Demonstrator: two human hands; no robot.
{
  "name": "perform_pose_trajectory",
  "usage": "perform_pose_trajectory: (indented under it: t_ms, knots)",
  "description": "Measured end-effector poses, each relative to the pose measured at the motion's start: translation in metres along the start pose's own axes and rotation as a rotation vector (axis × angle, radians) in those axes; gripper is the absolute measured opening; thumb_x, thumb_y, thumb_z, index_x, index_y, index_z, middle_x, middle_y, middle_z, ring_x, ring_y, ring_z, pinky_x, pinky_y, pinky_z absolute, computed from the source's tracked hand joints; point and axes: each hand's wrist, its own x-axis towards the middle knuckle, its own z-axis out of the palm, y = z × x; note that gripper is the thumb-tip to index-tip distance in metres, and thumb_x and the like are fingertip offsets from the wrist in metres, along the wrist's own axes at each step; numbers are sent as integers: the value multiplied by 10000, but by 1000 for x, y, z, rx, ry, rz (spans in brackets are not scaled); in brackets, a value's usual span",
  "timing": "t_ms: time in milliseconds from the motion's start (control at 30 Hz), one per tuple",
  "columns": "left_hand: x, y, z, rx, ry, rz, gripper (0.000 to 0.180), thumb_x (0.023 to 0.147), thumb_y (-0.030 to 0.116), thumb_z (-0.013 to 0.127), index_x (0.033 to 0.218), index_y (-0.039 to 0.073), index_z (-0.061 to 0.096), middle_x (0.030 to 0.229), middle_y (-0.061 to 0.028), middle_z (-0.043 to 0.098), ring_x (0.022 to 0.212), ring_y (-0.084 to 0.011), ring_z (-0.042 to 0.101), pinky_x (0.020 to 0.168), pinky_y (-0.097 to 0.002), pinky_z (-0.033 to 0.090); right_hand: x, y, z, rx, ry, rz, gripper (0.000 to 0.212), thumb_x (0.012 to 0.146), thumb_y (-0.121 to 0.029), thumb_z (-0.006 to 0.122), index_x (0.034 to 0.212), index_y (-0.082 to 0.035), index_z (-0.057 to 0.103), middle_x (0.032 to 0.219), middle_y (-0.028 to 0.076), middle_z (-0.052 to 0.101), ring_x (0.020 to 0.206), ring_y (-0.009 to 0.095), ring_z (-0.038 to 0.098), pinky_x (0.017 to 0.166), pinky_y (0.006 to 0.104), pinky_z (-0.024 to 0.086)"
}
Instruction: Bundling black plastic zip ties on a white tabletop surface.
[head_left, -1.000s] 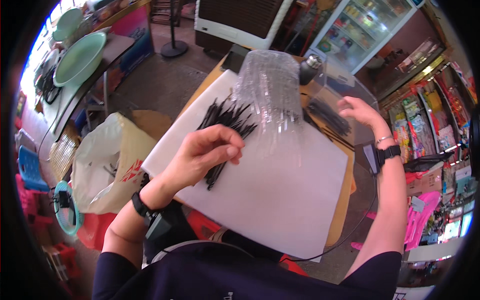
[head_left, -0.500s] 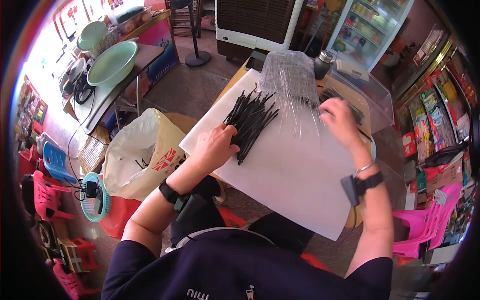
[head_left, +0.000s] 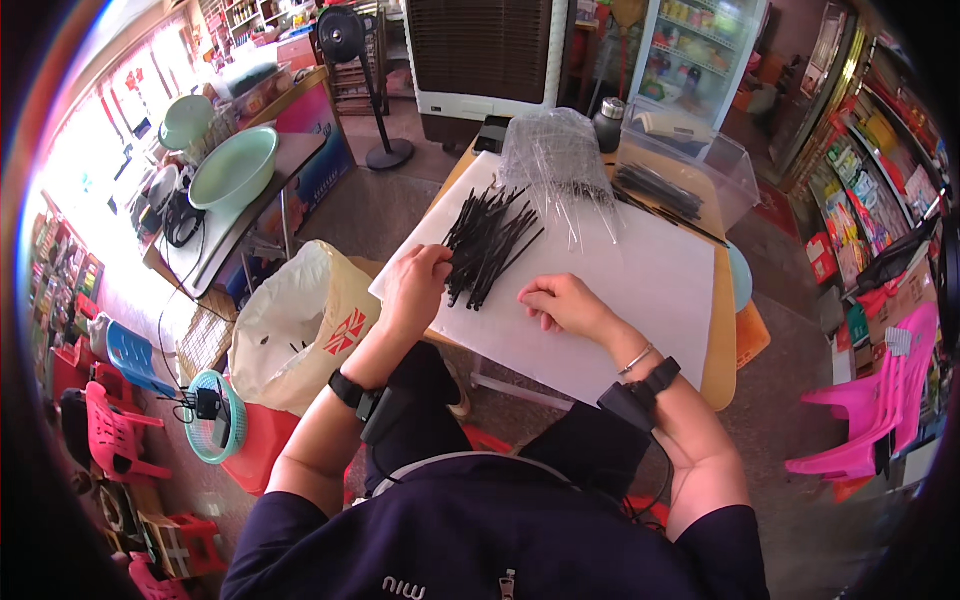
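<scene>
A loose pile of thin black sticks (head_left: 490, 240) lies on a white sheet (head_left: 620, 345) over the table. My left hand (head_left: 412, 285) is at the pile's left edge, fingers curled with the tips pressed together; what they hold, if anything, is hidden. To the right of the pile, my right hand (head_left: 565, 303) hovers above the sheet with its fingers bent inward and nothing showing in them. Behind the pile sits a clear plastic-wrapped bundle of thin clear strands (head_left: 556, 160). A second group of dark sticks (head_left: 658, 190) lies at the table's far right.
A large pale sack (head_left: 290, 320) stands open left of the table. At the back are a dark bottle (head_left: 608, 128) and a clear plastic box (head_left: 720, 180). A pink chair (head_left: 870, 400) stands right; a teal basket (head_left: 216, 430) sits on a red stool at left.
My right hand has come back from the far right sticks to the middle of the sheet. My left hand has shifted off the pile to its left edge. The view has tilted up.
</scene>
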Motion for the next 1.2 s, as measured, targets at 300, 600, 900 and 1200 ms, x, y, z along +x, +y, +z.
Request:
perform_pose_trajectory:
  t_ms: [300,600,900,1200]
  knots:
    - [3,21,34,-840,-205,-270,281,898,74,568,1142,-66,555,881,-99,630,693,-162,660,589,-249,528,13,-8,5,441,144,-182,215,914,-177,561,1057,-16,580,822,16,588,640,88,570,533,217,458]
    - [29,45,111,-929,-571,-450,148,886,90,601,963,-32,568,827,-75,602,698,-189,649,620,-291,557,11,15,-47,368,474,-210,228,891,-150,602,1056,-8,535,726,71,597,624,151,607,548,273,497]
    - [56,41,145,-1203,-364,-407,120,898,25,568,991,-12,502,875,-62,540,790,-216,656,685,-309,568,50,57,-96,-770,885,-59,234,821,-181,621,1022,-74,567,908,137,664,829,336,644,703,439,508]
    - [56,41,140,-1276,-390,-490,118,887,14,585,976,7,507,854,-57,560,747,-203,655,649,-306,560,-45,23,-72,-471,467,-81,152,816,-74,558,939,-21,629,743,109,652,599,247,617,579,340,495]
